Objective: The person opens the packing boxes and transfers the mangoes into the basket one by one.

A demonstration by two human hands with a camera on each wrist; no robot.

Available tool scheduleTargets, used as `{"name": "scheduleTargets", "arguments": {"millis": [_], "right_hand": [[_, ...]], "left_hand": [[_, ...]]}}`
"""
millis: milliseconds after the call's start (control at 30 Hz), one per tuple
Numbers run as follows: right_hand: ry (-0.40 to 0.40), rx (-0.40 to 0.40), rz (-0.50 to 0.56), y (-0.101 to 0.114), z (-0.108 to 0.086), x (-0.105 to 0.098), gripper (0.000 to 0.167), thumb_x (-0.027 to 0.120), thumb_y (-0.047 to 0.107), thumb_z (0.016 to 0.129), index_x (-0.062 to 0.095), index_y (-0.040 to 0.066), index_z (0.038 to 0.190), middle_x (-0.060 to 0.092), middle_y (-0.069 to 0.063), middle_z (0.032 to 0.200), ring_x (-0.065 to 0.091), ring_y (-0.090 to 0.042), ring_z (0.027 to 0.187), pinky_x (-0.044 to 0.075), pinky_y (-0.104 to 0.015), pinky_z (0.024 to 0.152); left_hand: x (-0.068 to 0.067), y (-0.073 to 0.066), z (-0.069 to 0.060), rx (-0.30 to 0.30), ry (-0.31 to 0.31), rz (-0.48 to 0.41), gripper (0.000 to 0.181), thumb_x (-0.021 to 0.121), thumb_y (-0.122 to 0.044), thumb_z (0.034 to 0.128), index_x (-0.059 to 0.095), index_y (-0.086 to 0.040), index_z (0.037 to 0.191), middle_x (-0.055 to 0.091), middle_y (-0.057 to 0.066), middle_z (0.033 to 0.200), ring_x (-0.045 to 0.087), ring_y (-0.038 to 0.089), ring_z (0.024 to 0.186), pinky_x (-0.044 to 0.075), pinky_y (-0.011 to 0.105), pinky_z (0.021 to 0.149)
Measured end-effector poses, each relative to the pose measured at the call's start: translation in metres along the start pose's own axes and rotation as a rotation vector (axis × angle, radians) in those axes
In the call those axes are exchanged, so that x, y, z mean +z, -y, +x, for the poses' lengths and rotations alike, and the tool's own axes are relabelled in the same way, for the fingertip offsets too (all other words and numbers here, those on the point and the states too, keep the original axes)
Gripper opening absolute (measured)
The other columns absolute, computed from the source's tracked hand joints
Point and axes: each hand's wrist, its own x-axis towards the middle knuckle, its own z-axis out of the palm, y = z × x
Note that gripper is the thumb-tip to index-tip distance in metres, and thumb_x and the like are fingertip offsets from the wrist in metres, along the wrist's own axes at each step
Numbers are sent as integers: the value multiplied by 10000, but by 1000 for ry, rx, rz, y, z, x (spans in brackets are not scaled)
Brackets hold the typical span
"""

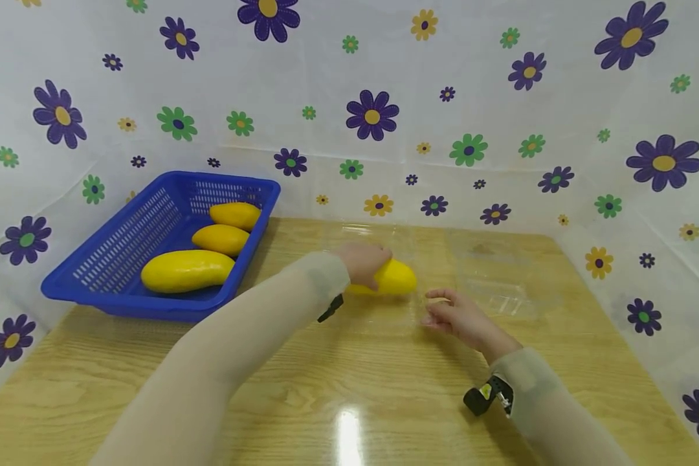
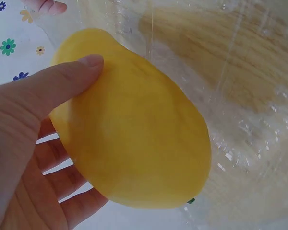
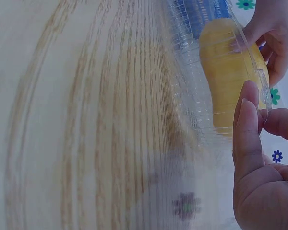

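My left hand grips a large yellow mango, thumb on its upper side and fingers around the other side in the left wrist view. The mango is over one half of a clear plastic clamshell box; whether it touches the bottom cannot be told. At the box's near right edge my right hand pinches the thin rim between thumb and forefinger, clearest in the right wrist view. The box's other half lies spread out to the right on the table.
At the left stands a blue plastic basket with slotted walls. Inside it lie three yellow mangoes along the right side. The wooden table meets a flowered white sheet at the back and sides.
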Motion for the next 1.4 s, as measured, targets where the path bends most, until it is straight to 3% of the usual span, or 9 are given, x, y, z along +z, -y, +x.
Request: {"name": "scheduleTargets", "arguments": {"millis": [467, 833, 1000, 1400], "right_hand": [[-20, 44, -15, 2, -2, -2, 456, 440, 81, 979, 273, -109, 1359, 557, -109, 907, 628, -135, 778, 532, -257, 759], [15, 6, -17, 1, -3, -4, 469, 439, 78, 978, 251, -132, 1352, 556, -91, 882, 625, -133, 791, 528, -244, 752], [3, 16, -22, 2, -1, -3, 454, 439, 76, 977, 270, -117, 1352, 556, -112, 905, 627, -133, 789, 527, -237, 746], [-8, 28, -31, 1, 1, -2, 446, 443, 77, 979, 281, -109, 1351, 534, -145, 966, 618, -120, 779, 526, -237, 749]], "left_hand": [[-18, -1, -11, 3, -40, 13, 524, 710, -324, 827, 506, -138, 1273, 570, 14, 1180, 547, 166, 1008, 427, 325, 957], [-29, 7, -15, 13, -68, -11, 489, 711, -308, 829, 513, -149, 1247, 580, 11, 1164, 551, 178, 1009, 422, 350, 968], [-35, 13, -18, 26, -106, 22, 532, 711, -327, 826, 501, -123, 1270, 568, 38, 1176, 559, 196, 1006, 432, 357, 955], [-62, 19, -41, 23, -117, 71, 544, 708, -312, 831, 482, -108, 1282, 558, 68, 1188, 556, 234, 1008, 435, 373, 952]]}}
